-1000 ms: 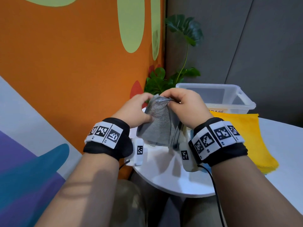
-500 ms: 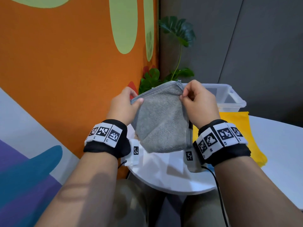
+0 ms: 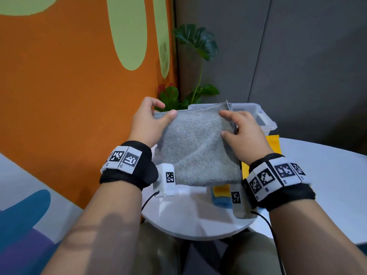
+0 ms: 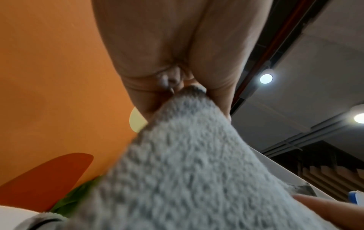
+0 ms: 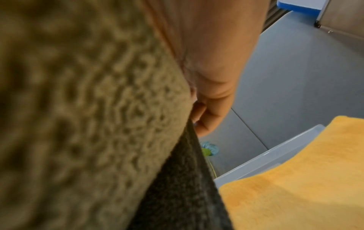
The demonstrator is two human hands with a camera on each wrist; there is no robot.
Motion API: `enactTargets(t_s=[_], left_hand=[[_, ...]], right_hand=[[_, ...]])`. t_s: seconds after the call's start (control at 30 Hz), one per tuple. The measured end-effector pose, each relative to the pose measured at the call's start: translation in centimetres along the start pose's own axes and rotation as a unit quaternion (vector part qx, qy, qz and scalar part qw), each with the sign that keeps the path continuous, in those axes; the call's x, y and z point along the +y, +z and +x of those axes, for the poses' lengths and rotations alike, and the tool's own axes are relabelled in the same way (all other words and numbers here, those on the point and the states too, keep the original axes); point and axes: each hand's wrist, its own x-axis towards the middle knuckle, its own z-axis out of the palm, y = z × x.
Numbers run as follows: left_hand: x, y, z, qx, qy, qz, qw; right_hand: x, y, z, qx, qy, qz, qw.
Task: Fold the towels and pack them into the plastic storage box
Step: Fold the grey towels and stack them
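Gray towel (image 3: pixel 195 149) now spread wider, left hand (image 3: pixel 148 124) grip pinching corner, right hand (image 3: pixel 243 132) grip clamped on edge

The towel (image 3: pixel 198 147) is plain grey with a looped pile. A second towel (image 3: pixel 273 143) is yellow, a third (image 3: pixel 220 201) blue. The storage box (image 3: pixel 266 121) is clear. The desk (image 3: pixel 327 175) is white. The wall (image 3: pixel 79 86) is orange with pale green blobs; the wristbands (image 3: pixel 127 165) are black with black-and-white square markers.

Green plant (image 3: pixel 195 62) stands by the orange wall (image 3: pixel 69 96).
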Motion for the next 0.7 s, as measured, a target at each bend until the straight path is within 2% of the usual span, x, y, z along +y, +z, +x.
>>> enactTargets(t_s=[0.17, 0.27, 0.37, 0.43, 0.53, 0.6, 0.7], left_hand=[[1.3, 1.7, -0.6, -0.091, -0.008, -0.039, 0.995], [2.0, 3.0, -0.6, -0.09, -0.013, -0.059, 0.994], [1.6, 4.9, -0.6, -0.096, -0.058, -0.089, 0.99], [0.6, 6.3, -0.9, -0.146, -0.098, -0.038, 0.984], [-0.8, 7.7, -2.1, -0.235, -0.153, 0.069, 0.957], [-1.4, 8.3, -2.8, -0.262, -0.173, 0.113, 0.943], [-2.1, 8.6, -3.4, -0.303, -0.222, 0.124, 0.918]], right_hand=[[1.1, -1.4, 0.0, 0.029, 0.024, -0.007, 0.999], [1.8, -2.3, -0.1, 0.035, 0.046, -0.026, 0.998], [3.1, -2.9, -0.2, 0.034, 0.096, -0.036, 0.994], [4.0, -2.8, -0.4, -0.006, 0.147, -0.053, 0.988], [5.2, -2.4, -0.6, -0.049, 0.188, -0.072, 0.978], [5.6, -2.2, -0.8, -0.058, 0.208, -0.062, 0.974], [5.8, -2.2, -1.1, -0.069, 0.231, -0.035, 0.97]])
